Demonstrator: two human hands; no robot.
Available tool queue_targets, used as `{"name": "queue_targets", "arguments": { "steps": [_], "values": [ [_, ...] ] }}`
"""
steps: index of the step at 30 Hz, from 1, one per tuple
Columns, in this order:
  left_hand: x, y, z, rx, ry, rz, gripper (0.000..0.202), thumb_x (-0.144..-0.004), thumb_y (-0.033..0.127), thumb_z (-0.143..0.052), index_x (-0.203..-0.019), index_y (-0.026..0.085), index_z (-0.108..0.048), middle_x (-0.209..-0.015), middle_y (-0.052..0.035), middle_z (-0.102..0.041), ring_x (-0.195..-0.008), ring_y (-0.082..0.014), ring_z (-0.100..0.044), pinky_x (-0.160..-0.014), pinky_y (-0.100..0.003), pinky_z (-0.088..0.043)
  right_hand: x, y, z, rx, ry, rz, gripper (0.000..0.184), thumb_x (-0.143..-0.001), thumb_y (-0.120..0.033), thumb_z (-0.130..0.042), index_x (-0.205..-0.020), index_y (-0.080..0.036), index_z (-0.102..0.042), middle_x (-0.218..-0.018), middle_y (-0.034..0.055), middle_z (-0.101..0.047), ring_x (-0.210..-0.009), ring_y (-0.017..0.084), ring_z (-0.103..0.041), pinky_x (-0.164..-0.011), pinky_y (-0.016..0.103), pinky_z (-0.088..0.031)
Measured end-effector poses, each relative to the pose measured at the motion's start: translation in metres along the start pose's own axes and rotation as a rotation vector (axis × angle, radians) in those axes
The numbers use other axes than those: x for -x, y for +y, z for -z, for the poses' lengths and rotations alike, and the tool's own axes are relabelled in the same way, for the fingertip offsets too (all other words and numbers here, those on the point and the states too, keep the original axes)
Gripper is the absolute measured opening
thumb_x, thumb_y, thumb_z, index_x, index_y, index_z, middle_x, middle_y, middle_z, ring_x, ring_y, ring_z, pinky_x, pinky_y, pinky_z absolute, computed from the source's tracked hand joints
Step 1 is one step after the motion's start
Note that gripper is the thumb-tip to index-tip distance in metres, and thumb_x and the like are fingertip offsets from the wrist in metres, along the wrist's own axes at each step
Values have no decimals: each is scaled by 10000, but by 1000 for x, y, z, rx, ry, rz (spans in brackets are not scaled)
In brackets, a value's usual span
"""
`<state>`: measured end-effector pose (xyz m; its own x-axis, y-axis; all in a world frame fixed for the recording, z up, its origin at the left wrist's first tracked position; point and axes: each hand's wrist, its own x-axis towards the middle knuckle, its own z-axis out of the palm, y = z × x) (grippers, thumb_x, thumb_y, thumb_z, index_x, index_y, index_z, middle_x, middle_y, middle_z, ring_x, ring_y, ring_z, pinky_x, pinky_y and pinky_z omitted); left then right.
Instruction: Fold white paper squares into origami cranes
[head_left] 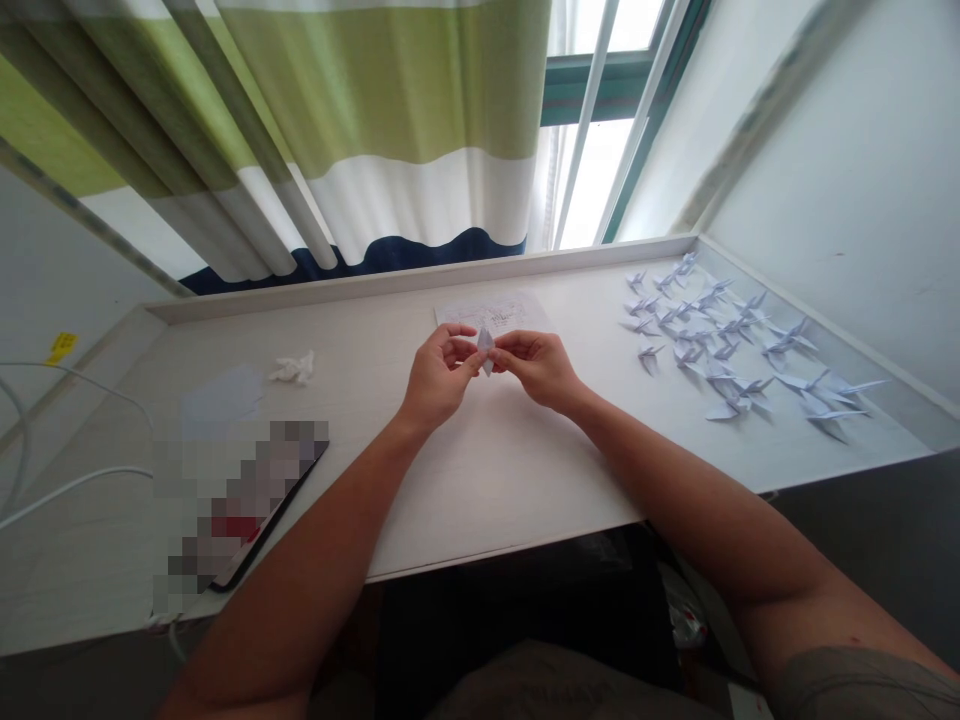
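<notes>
Between my two hands, above the middle of the white table, is a small folded piece of white paper (486,341), narrow and diamond-shaped with a pointed lower end. My left hand (442,373) pinches its left side with thumb and fingers. From the other side, my right hand (536,366) grips it between thumb and forefinger. Just beyond the hands lies a sheet of paper with writing (517,308), partly hidden by them. Over on the right of the table stand several white folded paper cranes (709,333) in loose rows.
A crumpled white tissue (294,368) and some pale paper sheets (223,395) lie on the left. Nearer me is a dark-edged tablet or phone (262,510), its surface blurred out. White cables (82,482) cross the left side. A raised rim (420,282) borders the table's back, below the curtain (420,90).
</notes>
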<state>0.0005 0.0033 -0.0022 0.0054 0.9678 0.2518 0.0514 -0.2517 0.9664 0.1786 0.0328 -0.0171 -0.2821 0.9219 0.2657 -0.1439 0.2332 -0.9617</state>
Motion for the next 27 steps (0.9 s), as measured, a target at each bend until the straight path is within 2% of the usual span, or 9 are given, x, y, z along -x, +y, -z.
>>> {"name": "queue_targets", "arguments": {
  "steps": [4,8,12,14,17,21,24,27],
  "values": [
    [-1,-2,1,7,-5,-22,390,-811,323,-892,-1062,198,-621,-824,-9,-737,-777,-161,-733,-764,-288,-574,1,-2,-1,-11,-12,-13,496,-700,-645,-920,-832,-194,-762,-747,44,-772,-735,191,-731,-761,379,-637],
    [-2,-4,2,-32,35,-19,385,-812,314,-885,-1015,212,-574,-839,-12,-748,-784,-173,-742,-775,-305,-584,1,-4,0,-34,-30,-55,477,-675,-595,-954,-852,-190,-776,-814,62,-806,-776,203,-760,-808,397,-647],
    [1,-3,3,-377,165,-160,210,-856,281,-828,-911,212,-637,-915,-49,-783,-886,-218,-751,-875,-375,-591,1,-4,-3,-78,23,-86,494,-629,-592,-976,-836,-195,-768,-805,61,-813,-789,217,-779,-851,422,-656],
    [4,-3,2,-532,155,-239,69,-916,272,-753,-939,212,-726,-959,-71,-808,-949,-246,-761,-940,-413,-587,1,-2,-4,-89,33,-87,504,-620,-608,-973,-829,-198,-766,-806,59,-812,-790,221,-780,-852,429,-657],
    [8,-3,-1,-589,99,-257,197,-984,278,-642,-1070,210,-806,-1114,-108,-831,-1059,-275,-777,-999,-432,-590,0,0,-5,-67,42,-62,503,-621,-615,-969,-820,-199,-768,-811,56,-804,-783,213,-765,-834,421,-655],
    [11,-3,-6,-464,17,-135,305,-952,356,-693,-1188,204,-811,-1227,-110,-818,-1148,-300,-769,-1022,-430,-597,-2,3,-3,5,63,-5,491,-666,-636,-935,-820,-199,-773,-811,50,-794,-773,200,-733,-798,399,-640],
    [9,-6,-6,-227,-36,-26,379,-915,465,-755,-1158,179,-807,-1133,-115,-838,-1055,-290,-792,-993,-423,-605,-2,4,-1,88,28,24,444,-773,-630,-854,-886,-203,-805,-861,60,-810,-810,206,-732,-795,386,-624],
    [4,-8,-4,-65,-30,34,423,-887,528,-783,-1081,153,-804,-1019,-124,-844,-990,-283,-802,-938,-411,-608,-1,0,1,201,15,71,336,-872,-539,-778,-932,-210,-802,-906,62,-815,-856,214,-739,-822,393,-611]
  ]
}}
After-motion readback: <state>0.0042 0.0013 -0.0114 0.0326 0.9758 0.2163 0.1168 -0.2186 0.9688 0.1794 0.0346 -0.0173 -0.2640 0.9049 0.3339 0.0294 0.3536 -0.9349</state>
